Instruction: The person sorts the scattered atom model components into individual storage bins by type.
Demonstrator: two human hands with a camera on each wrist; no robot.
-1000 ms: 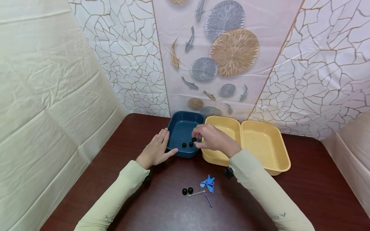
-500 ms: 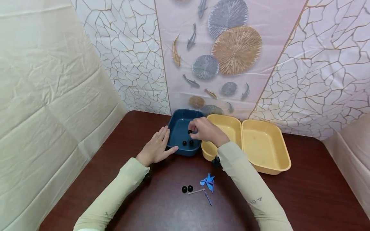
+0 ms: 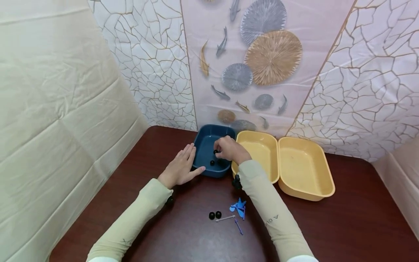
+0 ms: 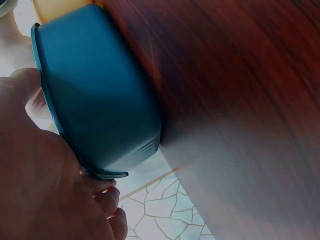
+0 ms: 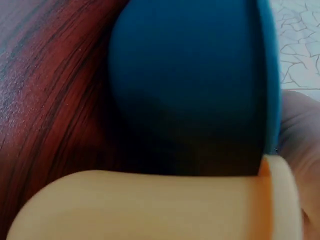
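Observation:
My right hand (image 3: 230,150) reaches over the dark blue bin (image 3: 203,140) and pinches a small black ball (image 3: 215,151) between thumb and fingers. Below it, another black ball (image 3: 212,163) lies on the bin's floor; my hand may hide more. My left hand (image 3: 180,166) rests against the bin's left rim, fingers extended and thumb spread along the near edge. In the left wrist view the thumb (image 4: 25,82) touches the rim of the blue bin (image 4: 95,85). The right wrist view shows the outside of the blue bin (image 5: 185,85) and part of my right hand (image 5: 302,140).
Two yellow bins (image 3: 260,140) (image 3: 302,167) stand right of the blue one. Nearer on the brown table (image 3: 183,233) lie two black balls (image 3: 212,215) (image 3: 218,214), a grey rod (image 3: 226,218), a purple rod (image 3: 239,227) and a small pile of blue pieces (image 3: 240,209).
My right hand has shifted left and slightly farther over the blue bin with the pinched ball, then come a little nearer. The left hand stays at the rim. The head view has shifted slightly.

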